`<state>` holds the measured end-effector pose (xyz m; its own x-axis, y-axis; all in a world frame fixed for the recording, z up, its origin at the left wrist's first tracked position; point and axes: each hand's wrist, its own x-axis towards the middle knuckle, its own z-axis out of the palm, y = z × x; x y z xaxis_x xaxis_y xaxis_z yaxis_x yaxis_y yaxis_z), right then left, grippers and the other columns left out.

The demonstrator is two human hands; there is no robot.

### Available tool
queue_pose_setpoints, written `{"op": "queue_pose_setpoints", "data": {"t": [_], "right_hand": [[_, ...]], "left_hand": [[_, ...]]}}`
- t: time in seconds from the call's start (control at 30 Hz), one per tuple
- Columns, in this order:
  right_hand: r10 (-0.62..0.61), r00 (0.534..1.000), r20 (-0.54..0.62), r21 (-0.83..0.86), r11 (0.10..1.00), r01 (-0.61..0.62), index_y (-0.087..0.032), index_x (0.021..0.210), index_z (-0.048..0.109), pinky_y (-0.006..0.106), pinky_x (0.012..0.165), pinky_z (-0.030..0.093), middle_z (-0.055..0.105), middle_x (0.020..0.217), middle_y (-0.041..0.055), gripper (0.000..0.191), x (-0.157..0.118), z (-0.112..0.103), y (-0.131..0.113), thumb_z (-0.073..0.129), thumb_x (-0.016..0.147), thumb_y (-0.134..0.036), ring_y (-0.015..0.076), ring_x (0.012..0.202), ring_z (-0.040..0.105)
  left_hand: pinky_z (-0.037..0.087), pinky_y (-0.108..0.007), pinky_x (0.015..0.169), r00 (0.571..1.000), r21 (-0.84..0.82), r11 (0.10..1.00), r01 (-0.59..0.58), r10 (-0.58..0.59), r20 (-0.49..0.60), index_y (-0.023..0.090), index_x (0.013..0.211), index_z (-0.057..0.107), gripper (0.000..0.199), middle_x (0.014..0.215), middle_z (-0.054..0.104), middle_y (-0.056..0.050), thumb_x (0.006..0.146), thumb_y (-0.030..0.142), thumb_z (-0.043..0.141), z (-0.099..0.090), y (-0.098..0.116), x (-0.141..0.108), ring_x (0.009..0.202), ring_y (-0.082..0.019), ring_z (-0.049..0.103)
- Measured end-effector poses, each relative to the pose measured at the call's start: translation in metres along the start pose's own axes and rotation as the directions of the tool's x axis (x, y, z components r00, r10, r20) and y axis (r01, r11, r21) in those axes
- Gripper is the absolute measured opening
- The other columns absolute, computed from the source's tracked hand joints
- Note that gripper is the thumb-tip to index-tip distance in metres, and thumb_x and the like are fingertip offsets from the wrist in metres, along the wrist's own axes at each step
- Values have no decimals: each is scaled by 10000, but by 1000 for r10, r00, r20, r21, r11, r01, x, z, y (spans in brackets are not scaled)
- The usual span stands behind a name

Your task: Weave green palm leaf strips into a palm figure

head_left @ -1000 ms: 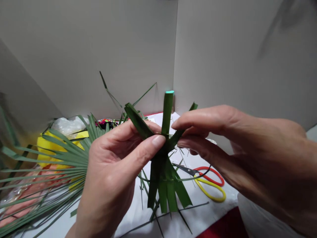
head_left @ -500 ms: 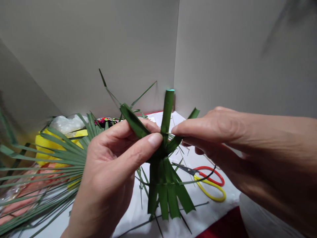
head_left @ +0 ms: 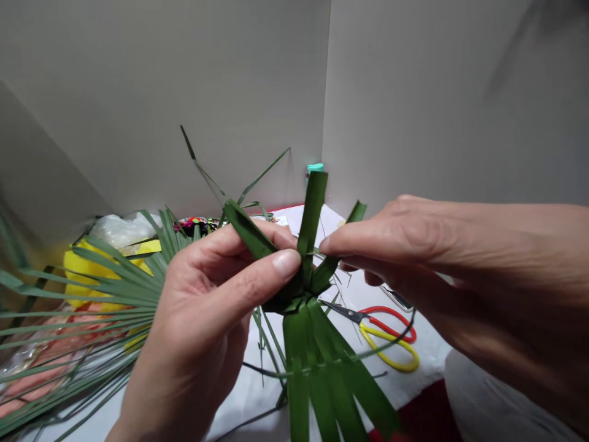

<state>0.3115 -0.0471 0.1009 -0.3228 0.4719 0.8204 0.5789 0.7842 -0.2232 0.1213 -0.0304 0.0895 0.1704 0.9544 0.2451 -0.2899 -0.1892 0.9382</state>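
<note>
A woven piece of green palm leaf [head_left: 317, 356] is held up in front of me, its cut strips fanning downward and shorter folded strips pointing up. My left hand [head_left: 221, 294] pinches its upper left part between thumb and fingers. My right hand [head_left: 391, 245] is closed at the upper right, thumb and finger pressed together beside the upright strip [head_left: 313, 209]. A thin strand [head_left: 381, 350] crosses the fanned strips and curves up toward the right hand. What the right fingertips grip is partly hidden, but a leaf strip [head_left: 356, 212] passes behind them.
Scissors [head_left: 389, 337] with one red and one yellow handle lie on the white table surface [head_left: 257, 405]. A large fan palm leaf [head_left: 115, 294] spreads at the left over yellow material [head_left: 87, 270] and a clear plastic bag [head_left: 124, 230]. A turquoise-capped object [head_left: 315, 167] stands by the wall corner.
The woven leaf has tilted, so its lower strips reach nearer to me and further down. The upright strip leans slightly right. Both hands keep nearly the same places.
</note>
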Motion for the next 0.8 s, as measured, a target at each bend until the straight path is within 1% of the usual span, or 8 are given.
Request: {"op": "queue_pose_setpoints", "data": {"t": [0.07,0.13,0.27,0.4,0.47,0.63,0.73,0.8], "right_hand": [[34,999,27,25,999,-34,-248,1054,804,215,683,597,800,899,-58,249,-1,-1,0,582,982,-161,106,648,713],[45,998,52,32,998,-47,-243,1062,812,225,675,605,803,907,-47,244,2,-2,-2,593,974,-181,116,647,713],[0,1000,18,10,1000,0,-271,972,813,216,608,589,807,856,-82,311,9,-3,-9,611,856,-66,110,610,709],[-27,1000,-9,-37,999,26,-315,961,798,197,616,578,782,797,-124,345,9,-3,-13,608,843,-52,89,600,707],[-42,999,-12,-45,998,41,-309,964,789,193,631,581,773,780,-129,331,8,-3,-11,612,839,-58,86,598,709],[-64,997,-36,-87,994,60,-255,948,761,186,619,575,782,788,-112,237,8,-2,-9,642,818,-96,89,580,696],[-57,997,-59,-153,987,47,-254,951,739,190,597,550,764,751,-106,229,7,0,-15,643,812,-99,83,544,654],[-27,996,-90,-215,977,7,-252,963,726,213,574,518,723,695,-97,244,7,2,-22,636,805,-90,87,520,612]], "left_hand": [[552,-276,771,1000,-2,1000,9,-9,28,228,768,757,82,965,760,-7,849,215,759,0,1,-1,912,-209,710],[553,-283,783,999,0,1000,11,-11,35,230,773,760,74,988,765,-8,846,215,759,0,2,-2,929,-217,713],[543,-288,751,999,-4,1000,26,-26,30,229,784,761,65,997,771,-10,829,184,748,0,3,-4,865,-202,692],[531,-297,748,998,4,1000,21,-22,64,239,834,777,138,977,775,-12,847,133,690,-1,3,-4,830,-192,671],[531,-302,759,998,5,1000,18,-18,66,246,866,791,142,980,776,-16,852,143,694,-1,3,-3,844,-197,674],[537,-298,813,1000,-7,1000,20,-20,21,252,871,799,56,1037,780,-17,856,218,757,0,1,-1,926,-206,689],[547,-305,861,999,-34,999,34,-33,18,265,886,811,67,1061,785,-17,860,230,761,2,1,-2,995,-222,708],[555,-317,886,999,-49,998,40,-39,6,264,887,814,77,1066,791,-22,869,228,748,3,2,-2,1030,-237,718]]}}
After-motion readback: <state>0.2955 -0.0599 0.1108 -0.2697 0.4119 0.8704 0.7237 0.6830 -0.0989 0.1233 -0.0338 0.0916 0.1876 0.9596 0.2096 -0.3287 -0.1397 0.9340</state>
